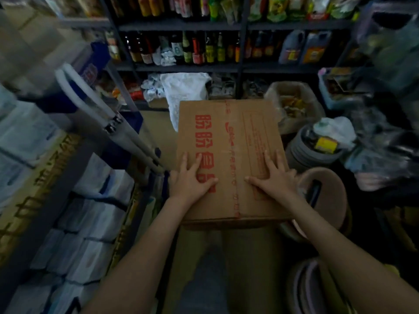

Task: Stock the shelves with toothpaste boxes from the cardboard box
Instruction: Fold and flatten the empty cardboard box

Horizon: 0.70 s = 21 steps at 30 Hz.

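Dark metal shelves point(181, 26) stacked with bottles fill twelve o'clock. Below them, at centre, sits the cardboard box point(229, 132), taped shut, with red print. On its lid the left hand point(188, 180) at seven o'clock and the right hand point(274, 177) at five o'clock press flat, fingers straight and spread.

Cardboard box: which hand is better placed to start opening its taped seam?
Right, narrowly. Both lie flat on the closed cardboard box, but the right hand has its thumb nearer the tape than the left hand.
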Tool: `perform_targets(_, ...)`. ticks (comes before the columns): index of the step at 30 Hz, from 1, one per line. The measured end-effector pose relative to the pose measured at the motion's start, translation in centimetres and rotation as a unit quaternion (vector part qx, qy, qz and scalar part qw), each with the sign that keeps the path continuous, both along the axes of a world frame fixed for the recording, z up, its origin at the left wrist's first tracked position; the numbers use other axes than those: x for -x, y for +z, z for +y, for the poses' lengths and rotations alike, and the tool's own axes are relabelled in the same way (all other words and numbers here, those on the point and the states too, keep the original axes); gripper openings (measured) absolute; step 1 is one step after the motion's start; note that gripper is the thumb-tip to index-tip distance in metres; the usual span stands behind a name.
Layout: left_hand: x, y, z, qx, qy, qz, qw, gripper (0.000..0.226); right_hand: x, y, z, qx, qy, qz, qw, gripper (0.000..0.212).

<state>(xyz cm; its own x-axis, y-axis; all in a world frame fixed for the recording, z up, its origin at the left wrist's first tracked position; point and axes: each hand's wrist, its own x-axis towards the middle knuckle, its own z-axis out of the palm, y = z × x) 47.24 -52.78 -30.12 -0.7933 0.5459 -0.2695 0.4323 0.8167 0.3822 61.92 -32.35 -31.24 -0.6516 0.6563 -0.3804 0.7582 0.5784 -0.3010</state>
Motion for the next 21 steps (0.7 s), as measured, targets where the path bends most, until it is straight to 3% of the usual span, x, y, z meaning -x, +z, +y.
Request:
perform_targets(12,24.9,-3.1,21.3,-0.025,-0.027,0.003,0.999,0.101,24.7,-1.9,21.6,-0.009,-0.012,-0.014,1.0,0.107)
perform_targets(21,39.3,-10.5,37.0,0.042,-0.04,-0.006,0.998,0.098,39.7,-12.8,37.9,0.05,-0.01,-0.024,0.998,0.11)
